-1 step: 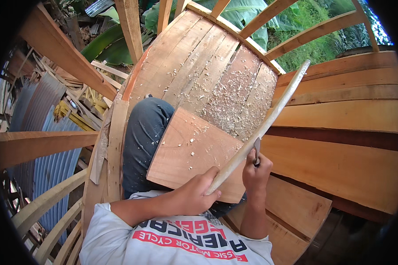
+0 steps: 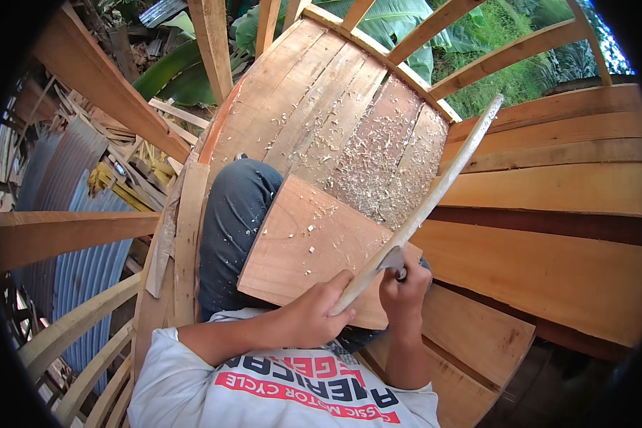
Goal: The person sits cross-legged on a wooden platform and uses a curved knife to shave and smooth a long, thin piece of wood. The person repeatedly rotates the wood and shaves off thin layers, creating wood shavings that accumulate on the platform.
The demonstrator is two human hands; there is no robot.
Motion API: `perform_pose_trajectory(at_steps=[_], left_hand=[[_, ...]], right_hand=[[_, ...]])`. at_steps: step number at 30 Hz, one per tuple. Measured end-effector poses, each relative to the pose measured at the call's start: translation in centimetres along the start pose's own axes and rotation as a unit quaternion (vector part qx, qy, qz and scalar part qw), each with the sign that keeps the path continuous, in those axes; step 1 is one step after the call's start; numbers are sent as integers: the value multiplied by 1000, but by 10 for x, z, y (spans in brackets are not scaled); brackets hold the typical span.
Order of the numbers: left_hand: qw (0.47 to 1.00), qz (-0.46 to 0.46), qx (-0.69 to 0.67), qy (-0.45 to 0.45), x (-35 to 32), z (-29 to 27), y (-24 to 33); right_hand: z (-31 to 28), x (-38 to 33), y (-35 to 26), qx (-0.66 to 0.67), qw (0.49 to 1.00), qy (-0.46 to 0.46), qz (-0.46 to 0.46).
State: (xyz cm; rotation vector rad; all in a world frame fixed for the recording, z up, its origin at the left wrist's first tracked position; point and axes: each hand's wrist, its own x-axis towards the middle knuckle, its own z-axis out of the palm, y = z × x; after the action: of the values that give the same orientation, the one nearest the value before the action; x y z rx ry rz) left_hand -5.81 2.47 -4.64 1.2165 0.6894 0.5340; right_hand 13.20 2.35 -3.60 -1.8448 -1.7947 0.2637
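Note:
My left hand (image 2: 312, 312) is closed round the near end of a long, pale, slightly curved wooden stick (image 2: 439, 194), which slants up to the far right. In my right hand (image 2: 404, 287) is a knife, gripped by its dark handle. Its short, wide metal blade (image 2: 391, 258) lies against the stick, a little beyond my left hand. Beneath the stick, a square wooden board (image 2: 303, 242) rests across my lap with a few chips on it. Most of the knife's handle is hidden by my fingers.
Curly shavings (image 2: 381, 160) cover the plank floor (image 2: 274, 114) ahead. Stacked planks (image 2: 542, 185) form the right side. Curved wooden ribs (image 2: 78, 232) rise on the left, with corrugated metal sheets (image 2: 93, 278) and scrap wood beyond. Large green leaves (image 2: 175, 75) show past the far edge.
My right hand and the knife have slid down along the stick, toward my left hand. The left hand, stick and board stay nearly where they were.

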Motion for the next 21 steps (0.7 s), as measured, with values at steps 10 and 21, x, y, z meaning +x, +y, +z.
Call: perform_pose_trajectory(at_steps=[10, 21], left_hand=[[902, -186, -378, -93, 0, -19, 4], [898, -184, -375, -135, -2, -17, 19]], right_hand=[[-20, -14, -15, 109, 986, -88, 88], [-43, 5, -6, 133, 973, -115, -153]])
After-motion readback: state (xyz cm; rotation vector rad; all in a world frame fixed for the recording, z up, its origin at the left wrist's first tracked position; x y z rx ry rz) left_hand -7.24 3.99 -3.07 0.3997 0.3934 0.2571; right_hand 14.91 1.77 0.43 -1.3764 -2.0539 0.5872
